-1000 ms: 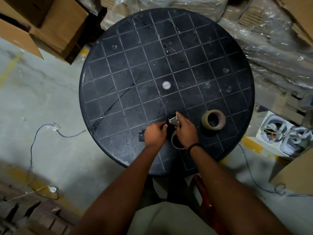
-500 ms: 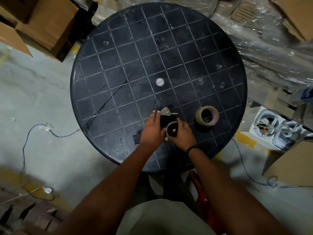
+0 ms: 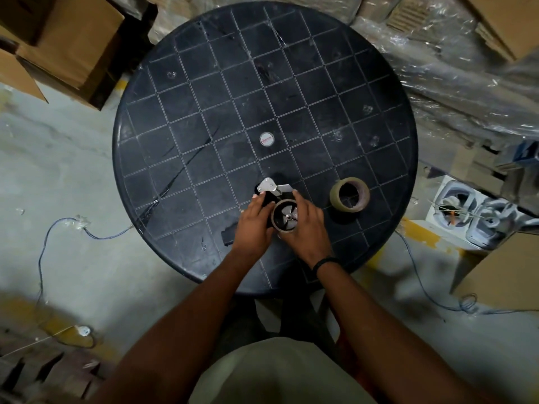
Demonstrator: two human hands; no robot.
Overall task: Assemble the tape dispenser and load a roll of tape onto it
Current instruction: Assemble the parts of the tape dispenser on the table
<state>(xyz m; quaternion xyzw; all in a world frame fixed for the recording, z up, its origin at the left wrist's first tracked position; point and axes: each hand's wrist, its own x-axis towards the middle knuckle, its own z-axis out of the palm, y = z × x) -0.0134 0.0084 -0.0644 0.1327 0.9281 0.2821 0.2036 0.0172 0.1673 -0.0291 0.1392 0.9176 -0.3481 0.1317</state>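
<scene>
The black tape dispenser (image 3: 269, 189) with its metal blade plate lies on the near part of the round black table (image 3: 204, 112). Its round spool hub (image 3: 285, 219) faces up, a metal pin at its centre. My left hand (image 3: 253, 225) grips the dispenser body from the left. My right hand (image 3: 307, 228) wraps around the hub from the right. A brownish roll of tape (image 3: 349, 194) stands on the table to the right of my hands, untouched. A small black piece (image 3: 229, 235) pokes out left of my left hand.
Cardboard boxes (image 3: 67, 45) stand at the far left and another box (image 3: 501, 275) at the right. Plastic-wrapped goods (image 3: 452, 68) crowd the table's far right. Thin wires (image 3: 58, 228) trail on the concrete floor. White moulded packaging (image 3: 466, 211) lies right of the table.
The dispenser has been turned so that the hub faces up between both hands. My right hand slid from on top of the metal plate to around the hub.
</scene>
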